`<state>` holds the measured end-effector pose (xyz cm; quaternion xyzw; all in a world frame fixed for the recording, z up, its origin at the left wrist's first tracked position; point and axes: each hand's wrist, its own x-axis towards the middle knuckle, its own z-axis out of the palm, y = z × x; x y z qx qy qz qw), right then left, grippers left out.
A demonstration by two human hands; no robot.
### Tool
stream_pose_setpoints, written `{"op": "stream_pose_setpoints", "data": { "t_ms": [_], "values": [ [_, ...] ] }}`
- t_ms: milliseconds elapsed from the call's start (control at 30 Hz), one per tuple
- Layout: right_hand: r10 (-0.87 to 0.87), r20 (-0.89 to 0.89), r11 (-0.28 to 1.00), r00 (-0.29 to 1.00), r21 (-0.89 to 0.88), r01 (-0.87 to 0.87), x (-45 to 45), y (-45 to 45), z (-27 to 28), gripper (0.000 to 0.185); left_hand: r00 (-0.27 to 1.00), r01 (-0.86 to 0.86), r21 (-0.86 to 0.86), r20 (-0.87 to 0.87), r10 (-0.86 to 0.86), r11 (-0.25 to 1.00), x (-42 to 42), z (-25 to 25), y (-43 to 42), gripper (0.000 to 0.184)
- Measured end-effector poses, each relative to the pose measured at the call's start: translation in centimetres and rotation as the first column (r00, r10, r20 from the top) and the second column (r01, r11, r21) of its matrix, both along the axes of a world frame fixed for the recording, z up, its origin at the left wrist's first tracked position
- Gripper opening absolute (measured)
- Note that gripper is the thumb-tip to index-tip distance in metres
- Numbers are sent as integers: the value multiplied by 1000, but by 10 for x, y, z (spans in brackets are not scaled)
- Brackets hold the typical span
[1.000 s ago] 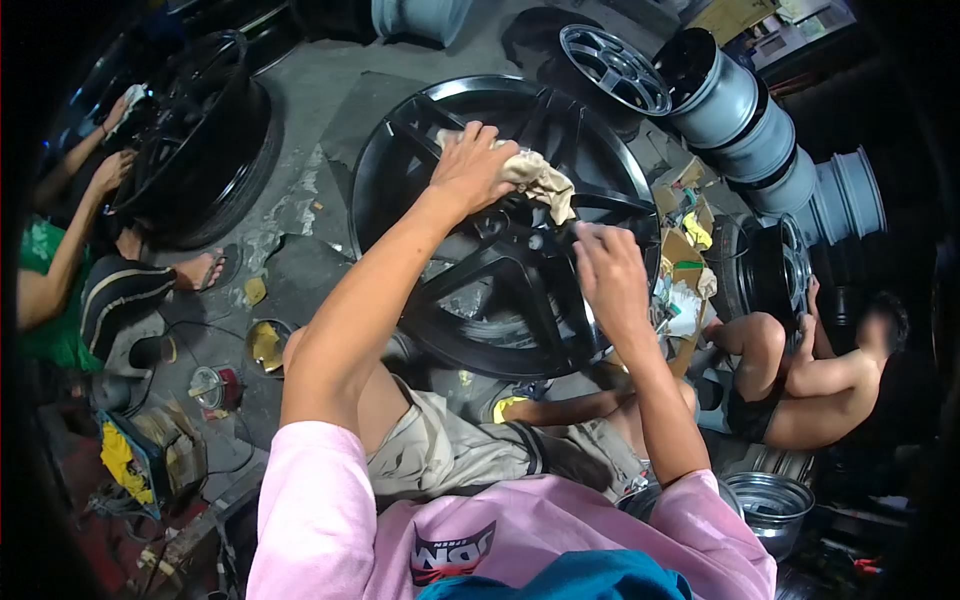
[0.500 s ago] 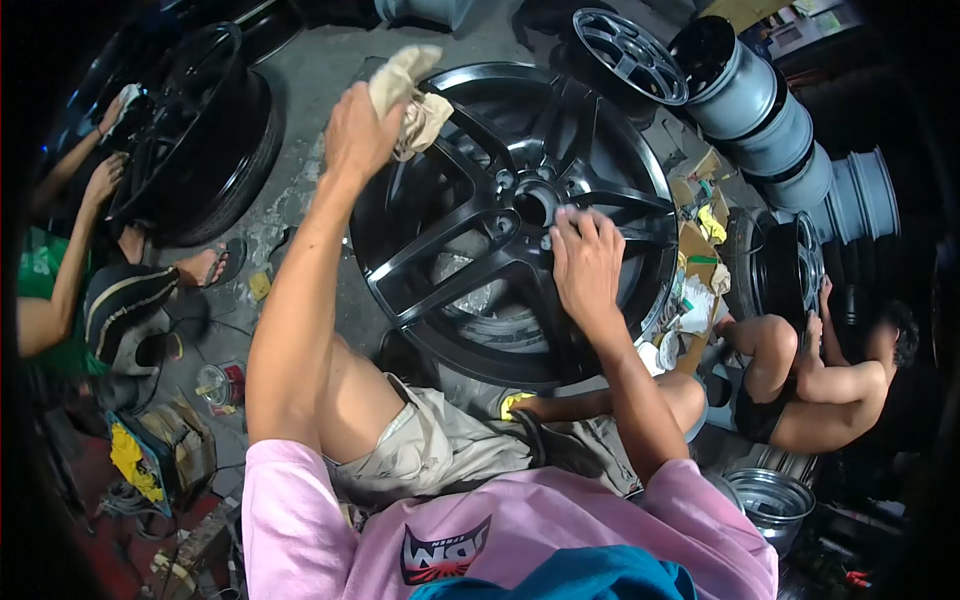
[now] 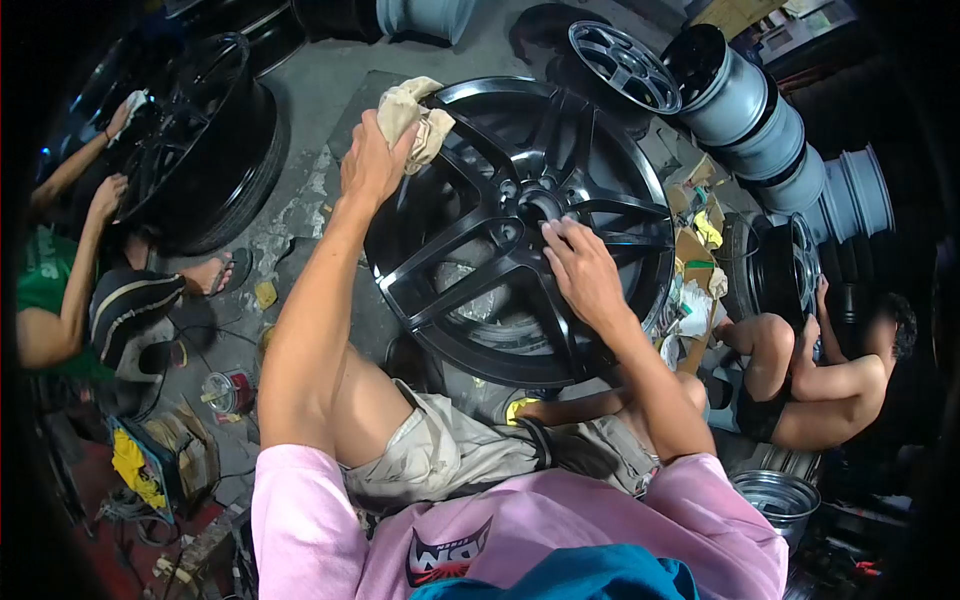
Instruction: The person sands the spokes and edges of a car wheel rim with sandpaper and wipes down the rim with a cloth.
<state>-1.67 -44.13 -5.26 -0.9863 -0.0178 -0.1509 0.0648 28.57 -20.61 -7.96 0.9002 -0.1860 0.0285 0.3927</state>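
Observation:
A large black alloy wheel rim (image 3: 450, 235) with paired spokes lies face up in front of me, over what looks like a tire. My left hand (image 3: 375, 165) is closed on a crumpled beige cloth (image 3: 415, 120) at the rim's upper left edge. Near the hub, my right hand (image 3: 585, 268) rests with fingers stretched over the spokes just below the centre hole. Nothing shows in that hand. Its fingertips seem to touch the black surface.
At left a person in green (image 3: 50, 270) wipes another black wheel (image 3: 190, 140). A person (image 3: 830, 390) crouches at right by a wheel (image 3: 800, 265). Silver barrels (image 3: 770, 130) stack at upper right beside a spoked rim (image 3: 625, 65). A paint can (image 3: 228, 392) stands lower left.
The cloth and my left hand have come slightly down along the rim's edge. My right hand has shifted a little, its fingers now nearer the hub. The view has moved slightly.

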Motion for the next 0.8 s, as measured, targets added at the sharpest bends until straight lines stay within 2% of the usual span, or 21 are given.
{"op": "stream_pose_setpoints", "data": {
  "t_ms": [100,133,167,200,233,267,300,367,433,467,500,567,633,700,800],
  "values": [
    [63,-53,998,997,0,-63,-12,-29,17,33,999,-17,-5,30,17,1000,-2,0,-2,74],
    [20,-36,998,999,-58,-22,-7,-33,23,30,1000,-10,-5,28,10,1000,-2,0,-5,74],
    [-90,-54,996,995,11,90,-1,-35,22,27,1000,-11,11,27,11,1000,-2,0,-5,74],
    [-107,-63,994,992,18,109,-2,-31,17,28,999,-17,27,33,16,999,0,2,-4,73],
    [-119,-67,992,991,24,121,1,-23,11,28,999,-20,27,42,19,999,5,2,-3,73],
    [-38,66,999,997,-25,40,-1,-11,4,31,998,-16,23,57,14,1000,6,0,-3,73],
    [-58,7,995,998,86,57,-4,2,6,32,998,-9,20,61,8,1000,3,-4,-3,73],
    [-21,30,994,999,110,18,-7,5,10,30,998,-17,32,60,15,999,3,-7,-4,72],
    [-53,54,998,997,25,52,-1,-8,10,28,997,-21,47,74,17,999,2,-3,-6,72],
    [-133,32,991,991,31,132,5,-16,4,29,998,-22,41,67,19,999,0,-2,-6,71],
    [-128,35,991,991,34,127,7,-10,7,29,998,-26,36,60,24,999,-1,-2,-3,71],
    [-96,-37,991,995,93,99,9,7,12,28,998,-30,48,62,27,998,1,-1,-2,71],
    [-30,61,987,998,159,20,11,24,6,25,998,-32,55,60,29,998,4,-6,-4,72],
    [-18,7,968,1000,250,16,21,35,9,26,996,-40,62,83,35,997,8,-10,-6,72],
    [-26,-24,968,999,249,31,37,35,6,27,999,-39,97,31,36,994,1,0,-4,74]
  ]
}}
